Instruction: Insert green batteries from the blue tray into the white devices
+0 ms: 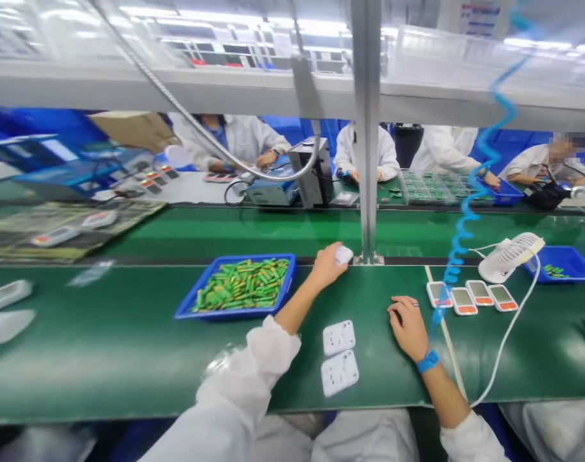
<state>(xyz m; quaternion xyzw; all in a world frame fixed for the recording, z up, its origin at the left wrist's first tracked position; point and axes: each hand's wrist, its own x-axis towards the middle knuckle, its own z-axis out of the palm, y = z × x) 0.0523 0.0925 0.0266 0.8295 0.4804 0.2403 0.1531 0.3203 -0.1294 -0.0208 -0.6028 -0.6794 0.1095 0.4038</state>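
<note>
My left hand (327, 267) reaches out past the blue tray, with its fingers closed on a small white plastic device (343, 255) near the foot of the metal post. Only part of that device shows. The blue tray (181, 313) beside my left forearm is heaped with green-and-yellow cylindrical parts (244, 284). My right hand (410, 326), with a blue wristband, rests on the green bench, fingers loosely bent and holding nothing. Between my arms lie two white device housings (339, 337), backs up. Several white devices with screens and orange labels (463, 301) lie right of my right hand.
A metal post (366, 128) stands at the bench's far edge. A coiled blue hose (485, 147) hangs down by my right hand. To the right are a white fan (511, 256), its cable and another blue tray (569, 274). Co-workers in white coats sit across the green conveyor (273, 231).
</note>
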